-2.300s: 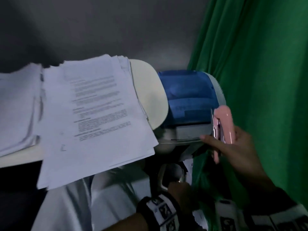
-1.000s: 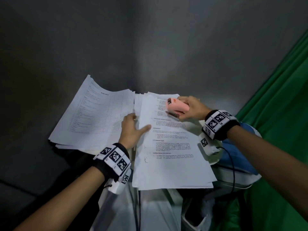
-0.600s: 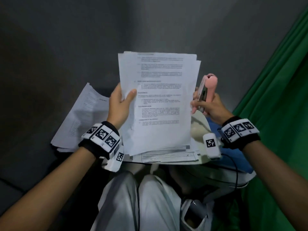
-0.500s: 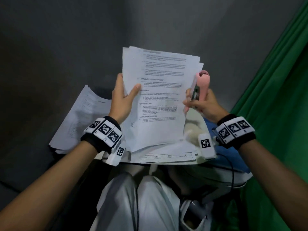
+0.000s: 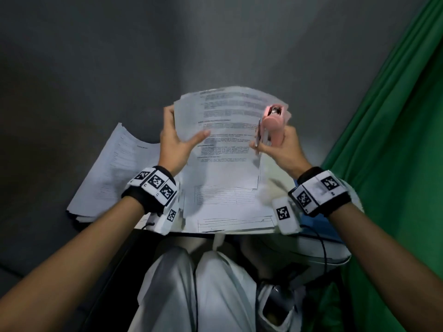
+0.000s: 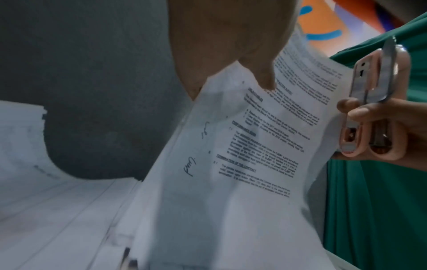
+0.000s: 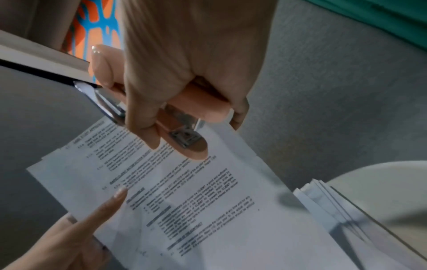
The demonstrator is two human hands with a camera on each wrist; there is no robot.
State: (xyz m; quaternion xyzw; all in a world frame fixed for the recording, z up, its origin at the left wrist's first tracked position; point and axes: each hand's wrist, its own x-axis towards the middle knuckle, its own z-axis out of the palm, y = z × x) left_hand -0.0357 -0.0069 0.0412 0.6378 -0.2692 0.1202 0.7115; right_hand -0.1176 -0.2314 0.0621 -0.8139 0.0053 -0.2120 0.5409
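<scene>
My left hand [image 5: 178,142] holds a sheaf of printed sheets [image 5: 227,130] by its left edge, thumb [image 6: 261,73] on the front and fingers behind. The sheaf is lifted above the table and tilts away from me. My right hand [image 5: 280,147] grips a pink stapler [image 5: 273,125] upright at the sheaf's right edge. In the left wrist view, the stapler [image 6: 379,87] stands beside the sheets [image 6: 254,146]. In the right wrist view, the stapler's nose [image 7: 191,144] lies over the printed page [image 7: 184,191], and the left thumb [image 7: 99,213] rests on the page.
More sheets [image 5: 235,212] lie on a small white table [image 7: 381,182] under the sheaf. A second paper stack [image 5: 115,176] sits to the left. A green curtain [image 5: 395,140] hangs at the right and a grey wall stands behind. My white-trousered legs [image 5: 191,283] are below.
The sheaf was lifted off the table stack about a second ago. It has since dropped a little and tilted back, and the right hand has brought the stapler against its right edge.
</scene>
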